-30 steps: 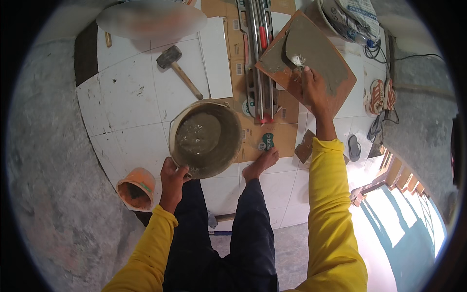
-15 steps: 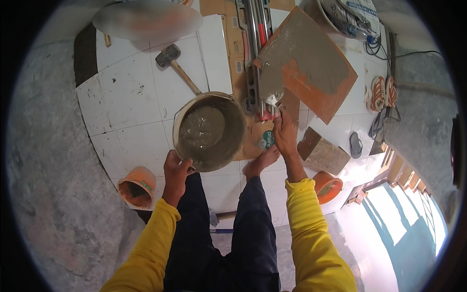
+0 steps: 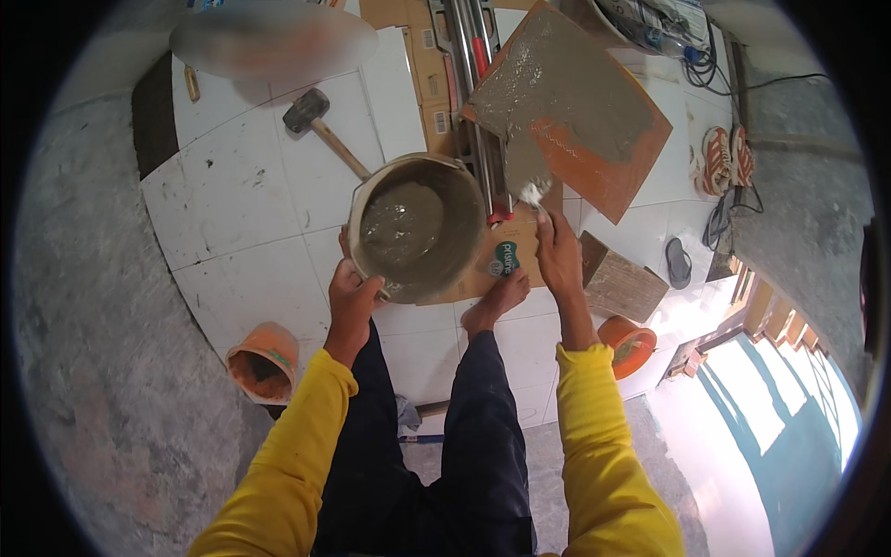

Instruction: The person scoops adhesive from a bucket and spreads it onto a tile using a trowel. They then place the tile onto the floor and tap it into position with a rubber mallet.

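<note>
Grey-brown bucket (image 3: 464,232) with wet mortar (image 3: 399,220) inside, pinched at the rim in the left grip (image 3: 351,304), thumb lapped over, held above white floor tiles (image 3: 251,221). Right grip (image 3: 560,251) narrow around the handle end of the trowel (image 3: 527,172), blade coated, right at the near-left edge of the orange slab (image 3: 608,187). A second ago, out on that slab; now pulled back beside the bucket! Tough to trace: blade outline against same-coloured mortar. Hidden: most left fingers, behind the bucket. Smeared: blurred oval (image 3: 274,42) up top.
</note>
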Motion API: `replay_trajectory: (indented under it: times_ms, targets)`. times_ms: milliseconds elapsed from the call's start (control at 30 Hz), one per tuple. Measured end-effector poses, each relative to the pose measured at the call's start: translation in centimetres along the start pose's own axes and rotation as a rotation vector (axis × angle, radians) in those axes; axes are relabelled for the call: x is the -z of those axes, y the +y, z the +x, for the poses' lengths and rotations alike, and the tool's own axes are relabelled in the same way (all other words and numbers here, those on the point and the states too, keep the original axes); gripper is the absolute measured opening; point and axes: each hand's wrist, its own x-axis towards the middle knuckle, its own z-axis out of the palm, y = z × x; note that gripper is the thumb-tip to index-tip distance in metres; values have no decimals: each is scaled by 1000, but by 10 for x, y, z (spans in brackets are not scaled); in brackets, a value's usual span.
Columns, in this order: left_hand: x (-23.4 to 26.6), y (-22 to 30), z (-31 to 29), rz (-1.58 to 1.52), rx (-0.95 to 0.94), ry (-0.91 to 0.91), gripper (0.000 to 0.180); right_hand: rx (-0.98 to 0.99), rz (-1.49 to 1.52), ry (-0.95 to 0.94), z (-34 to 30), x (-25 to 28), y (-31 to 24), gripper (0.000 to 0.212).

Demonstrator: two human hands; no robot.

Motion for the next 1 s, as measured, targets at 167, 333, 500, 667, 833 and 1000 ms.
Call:
replay_trajectory:
  times_ms: [167, 333, 500, 667, 833, 1000]
  targets:
    - [-18, -4, 5, -82, -35, -23, 24, 275, -180, 73, -75, 24, -11, 32]
    - [-27, -29, 8, 166, -227, -73, 22, 403, -567, -147, -73, 2, -27, 17]
    - [-55, -32, -1, 247, -299, -99, 19, 499, -718, -23, -50, -23, -23, 14]
    - [-70, -34, -22, 250, -306, -127, 22, 490, -729, -210, -65, -9, -23, 17]
    - [-76, -40, -34, 332, -386, -151, 21, 432, -521, -543, -31, 21, 0, 32]
    - [-85, -41, -37, 195, -374, -205, 20, 457, -225, -542, -28, 19, 34, 43]
